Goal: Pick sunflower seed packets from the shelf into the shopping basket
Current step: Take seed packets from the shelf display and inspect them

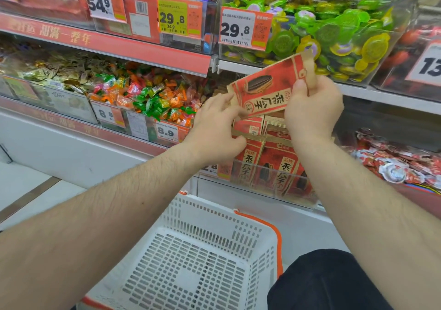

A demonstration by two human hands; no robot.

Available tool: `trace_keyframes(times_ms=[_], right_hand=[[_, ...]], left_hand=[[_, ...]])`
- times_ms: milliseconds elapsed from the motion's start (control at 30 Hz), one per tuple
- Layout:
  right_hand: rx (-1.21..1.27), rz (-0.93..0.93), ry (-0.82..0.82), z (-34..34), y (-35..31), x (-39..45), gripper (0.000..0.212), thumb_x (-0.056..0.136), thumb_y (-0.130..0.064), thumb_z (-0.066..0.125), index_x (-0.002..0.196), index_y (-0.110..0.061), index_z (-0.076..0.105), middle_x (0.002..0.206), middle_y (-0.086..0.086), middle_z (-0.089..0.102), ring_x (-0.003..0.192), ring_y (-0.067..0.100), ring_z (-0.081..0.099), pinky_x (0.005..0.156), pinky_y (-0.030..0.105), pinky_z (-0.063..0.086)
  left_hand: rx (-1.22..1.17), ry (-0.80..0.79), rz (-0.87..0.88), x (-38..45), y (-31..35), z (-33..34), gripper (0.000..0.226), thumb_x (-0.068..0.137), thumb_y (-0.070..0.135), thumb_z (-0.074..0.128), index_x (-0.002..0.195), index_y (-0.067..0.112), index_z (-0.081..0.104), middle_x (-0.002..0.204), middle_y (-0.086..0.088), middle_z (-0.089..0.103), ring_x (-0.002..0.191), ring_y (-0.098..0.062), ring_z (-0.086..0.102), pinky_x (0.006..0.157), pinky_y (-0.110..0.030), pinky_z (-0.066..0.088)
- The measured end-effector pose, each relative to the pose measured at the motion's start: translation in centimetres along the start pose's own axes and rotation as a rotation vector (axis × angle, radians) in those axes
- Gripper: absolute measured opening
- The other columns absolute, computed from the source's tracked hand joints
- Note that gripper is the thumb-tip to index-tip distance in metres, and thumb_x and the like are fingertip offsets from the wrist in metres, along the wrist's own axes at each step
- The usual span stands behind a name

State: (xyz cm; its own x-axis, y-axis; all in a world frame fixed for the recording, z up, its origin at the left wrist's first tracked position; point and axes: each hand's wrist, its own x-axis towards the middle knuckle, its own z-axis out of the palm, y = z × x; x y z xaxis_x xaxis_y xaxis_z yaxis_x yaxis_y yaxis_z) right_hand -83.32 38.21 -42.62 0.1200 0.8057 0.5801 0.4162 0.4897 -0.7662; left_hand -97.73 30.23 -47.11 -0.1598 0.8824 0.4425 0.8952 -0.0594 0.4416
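Right hand (312, 111) pinches one sunflower seed packet (269, 87) at its top edge, thumb on the printed face, fingers curled behind. Packet is tilted, lifted clear above the clear bin (274, 190), printed face toward the camera, seed picture and characters visible.

Left hand (214, 128) is just left of the held packet, above the bin's left end. Fingers loosely bent, fingertips at or touching the packet's lower-left corner; cannot tell if there is real contact or any grip. Nothing visibly enclosed in it.

Remaining seed packets (279, 164) stand upright in the bin, red faces forward, directly below both hands.

Shopping basket (257, 219), white with orange trim, sits below the bin, on the floor side, between the two forearms. Only its perforated bottom shows, no packets in it.

Left of the bin: a tray of mixed wrapped candies (152, 97) with an 8.9 price tag (168, 132) on its front. Above and right of the bin: a clear tub of green and yellow jelly cups (334, 33), with a 29.8 tag (243, 29) on its left front. Right of the bin: red-and-white wrapped snacks (401, 164). Dark trouser knee (334, 281) shows at the basket's right, below the bin.
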Motion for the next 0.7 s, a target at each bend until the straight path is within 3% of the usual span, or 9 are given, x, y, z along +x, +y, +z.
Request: trace_keyframes(times_ms=[67, 167, 267, 333, 400, 500, 633, 700], right_hand=[[0.163, 0.105, 0.027, -0.1, -0.2, -0.7, 0.019, 0.094, -0.023, 0.055, 0.076, -0.02, 0.061, 0.08, -0.004, 0.064, 0.081, 0.02, 0.061, 0.078, 0.037, 0.051], [0.334, 0.181, -0.053, -0.2, -0.5, -2.1, 0.021, 0.092, -0.022, 0.057, 0.072, -0.023, 0.062, 0.079, -0.005, 0.07, 0.08, 0.017, 0.068, 0.081, 0.046, 0.057], [0.374, 0.142, -0.232, -0.4, -0.8, -3.6, 0.022, 0.095, -0.015, 0.058, 0.074, -0.022, 0.064, 0.08, -0.002, 0.071, 0.081, 0.02, 0.07, 0.08, 0.049, 0.058], [0.339, 0.068, -0.395, -0.5, -1.0, -4.8, 0.023, 0.096, -0.013, 0.059, 0.075, -0.022, 0.065, 0.08, 0.001, 0.072, 0.081, 0.023, 0.071, 0.078, 0.049, 0.058], [0.266, -0.003, -0.578, -0.1, -1.1, -6.0, 0.022, 0.096, -0.011, 0.06, 0.076, -0.019, 0.065, 0.08, 0.004, 0.072, 0.079, 0.024, 0.071, 0.075, 0.048, 0.058], [0.158, -0.071, -0.816, 1.3, -0.7, -7.7, 0.019, 0.094, -0.011, 0.062, 0.075, -0.012, 0.064, 0.077, 0.007, 0.072, 0.075, 0.029, 0.07, 0.07, 0.053, 0.057], [0.049, -0.095, -0.911, 3.3, 0.0, -9.4, 0.019, 0.089, -0.016, 0.067, 0.07, -0.015, 0.064, 0.074, 0.008, 0.07, 0.074, 0.031, 0.068, 0.071, 0.052, 0.056], [0.085, -0.003, -0.873, 3.8, 0.2, -10.2, 0.025, 0.087, -0.018, 0.071, 0.064, -0.018, 0.063, 0.07, 0.006, 0.069, 0.074, 0.032, 0.068, 0.07, 0.052, 0.057]], left_hand=[[-0.071, 0.13, 0.044, -0.5, 0.2, -0.4, 0.047, 0.07, 0.039, 0.055, 0.111, 0.02, 0.066, 0.147, -0.008, 0.044, 0.14, -0.028, 0.032, 0.116, -0.048, 0.024], [-0.084, 0.397, 0.097, -1.5, 0.3, -1.6, 0.025, 0.071, 0.043, 0.057, 0.087, 0.023, 0.059, 0.122, -0.004, 0.057, 0.118, -0.026, 0.05, 0.098, -0.038, 0.032], [-0.006, 0.552, 0.111, -2.7, -0.4, -3.0, 0.025, 0.074, 0.04, 0.057, 0.085, 0.018, 0.053, 0.103, -0.003, 0.059, 0.098, -0.025, 0.054, 0.084, -0.033, 0.031], [-0.144, 0.428, 0.011, -3.7, -0.7, -4.0, 0.024, 0.08, 0.038, 0.061, 0.093, 0.022, 0.049, 0.101, 0.003, 0.059, 0.093, -0.018, 0.055, 0.083, -0.036, 0.042], [-0.39, 0.194, -0.151, -4.6, -1.2, -4.5, 0.021, 0.088, 0.033, 0.066, 0.101, 0.026, 0.051, 0.1, 0.009, 0.06, 0.09, -0.009, 0.059, 0.08, -0.032, 0.049], [-0.745, 0.046, -0.326, -6.0, -2.2, -3.9, 0.004, 0.097, 0.025, 0.063, 0.095, 0.021, 0.063, 0.089, 0.002, 0.07, 0.08, -0.013, 0.067, 0.075, -0.032, 0.056], [-0.923, 0.013, -0.518, -7.6, -4.0, -2.5, 0.025, 0.102, 0.017, 0.053, 0.083, 0.017, 0.069, 0.073, 0.001, 0.073, 0.063, -0.01, 0.069, 0.057, -0.024, 0.054], [-1.021, -0.017, -0.611, -8.2, -5.1, -2.0, 0.024, 0.103, 0.017, 0.052, 0.091, 0.012, 0.071, 0.083, -0.007, 0.076, 0.071, -0.016, 0.071, 0.066, -0.03, 0.057]])
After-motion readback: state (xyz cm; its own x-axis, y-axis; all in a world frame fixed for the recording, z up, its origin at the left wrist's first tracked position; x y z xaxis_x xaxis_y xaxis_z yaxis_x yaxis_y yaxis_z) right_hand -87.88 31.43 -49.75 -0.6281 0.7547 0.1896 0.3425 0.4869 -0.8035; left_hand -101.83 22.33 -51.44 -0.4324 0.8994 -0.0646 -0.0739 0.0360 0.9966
